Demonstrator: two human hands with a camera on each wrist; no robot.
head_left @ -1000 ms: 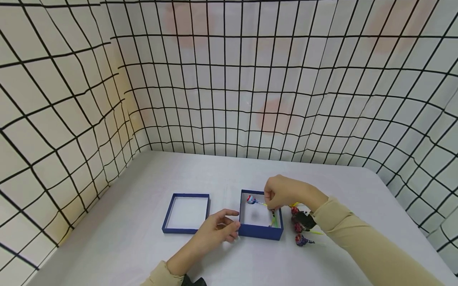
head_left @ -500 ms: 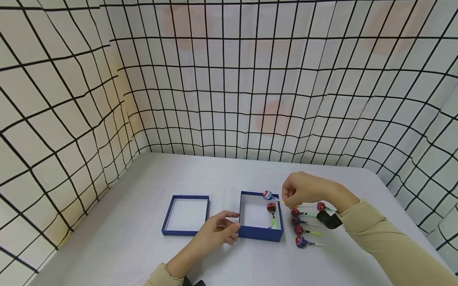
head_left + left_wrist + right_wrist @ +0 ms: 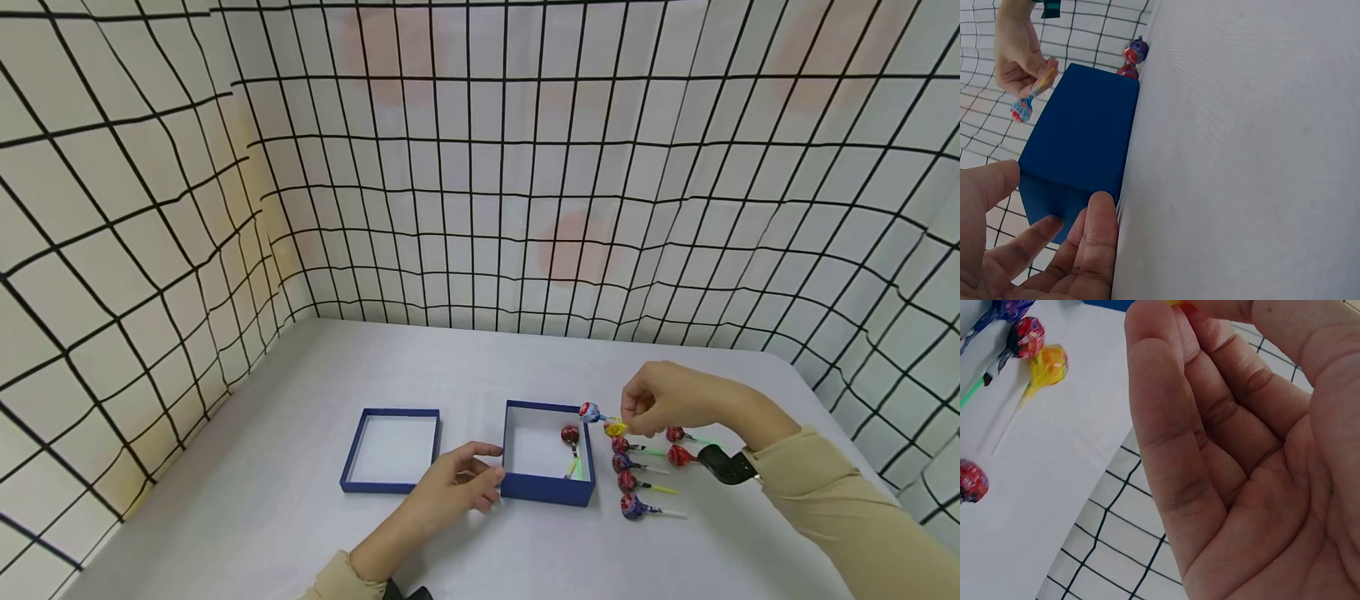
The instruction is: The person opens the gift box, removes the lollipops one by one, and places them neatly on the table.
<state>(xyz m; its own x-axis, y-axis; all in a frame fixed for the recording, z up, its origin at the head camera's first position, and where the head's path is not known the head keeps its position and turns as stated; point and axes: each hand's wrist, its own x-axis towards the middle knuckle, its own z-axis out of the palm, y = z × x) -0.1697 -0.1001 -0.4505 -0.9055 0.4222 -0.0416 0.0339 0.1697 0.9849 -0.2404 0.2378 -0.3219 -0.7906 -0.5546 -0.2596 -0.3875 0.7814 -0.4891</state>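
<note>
My right hand [image 3: 663, 400] pinches a lollipop [image 3: 590, 412] in a blue, white and red wrapper by its yellow stick, raised over the right rim of the blue box [image 3: 547, 490]. The left wrist view also shows this lollipop [image 3: 1021, 110], head tilted down. One dark red lollipop [image 3: 570, 435] lies inside the box by its right wall. My left hand [image 3: 457, 479] has its fingers spread at the box's left side, thumb and fingertips right at the corner in the left wrist view.
Right of the box, several lollipops lie in a column, among them a purple one [image 3: 632, 506] and a yellow one [image 3: 616, 428]. Two red ones, one a bright red lollipop [image 3: 681, 455], lie farther right. The blue-rimmed lid [image 3: 390, 486] rests at left. Black-lined netting [image 3: 480, 167] surrounds the table.
My right hand has lifted the blue-wrapped lollipop out of the box and carried it right, past the rim. My left hand has stayed at the box's left side.
</note>
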